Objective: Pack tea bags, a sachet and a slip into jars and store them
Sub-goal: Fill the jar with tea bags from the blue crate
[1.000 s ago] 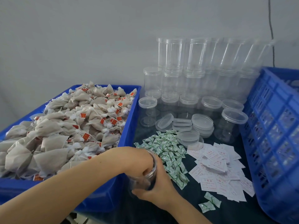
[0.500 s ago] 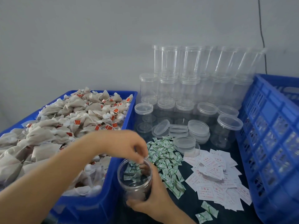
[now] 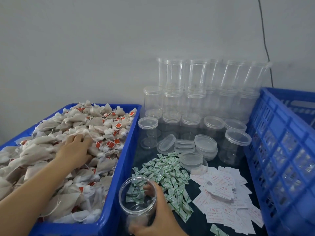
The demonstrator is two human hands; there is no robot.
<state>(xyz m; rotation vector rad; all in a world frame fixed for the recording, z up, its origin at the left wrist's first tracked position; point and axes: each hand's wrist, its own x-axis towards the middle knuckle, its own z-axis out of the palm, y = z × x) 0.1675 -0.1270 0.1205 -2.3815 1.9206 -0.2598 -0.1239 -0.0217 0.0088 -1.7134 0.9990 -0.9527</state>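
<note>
Left hand (image 3: 75, 149) gone from above the jar mouth, where it hovered half a second ago, over into the blue bin (image 3: 117, 193) on the left. Now lying on the heap of tea bags (image 3: 95, 120), fingers spread and bent down into the pile; impossible to tell whether any bag is actually pinched. Right hand (image 3: 160, 212) wrapped around the clear open jar (image 3: 138, 200), gripping its side low at the near edge of the dark tabletop (image 3: 201, 223), just beside the bin's wall. Jar upright, mouth uncovered, fingers visible through the clear plastic. Just behind the jar, a scatter of green-and-white sachets (image 3: 168, 174). To their right, a spread of white slips (image 3: 223, 189) printed in red. Farther back, loose clear lids (image 3: 204, 145) stacked and tipped, then rows of lidded empty jars (image 3: 192, 103) stacked against the grey wall. At far right, a blue slatted crate (image 3: 281, 150).
</note>
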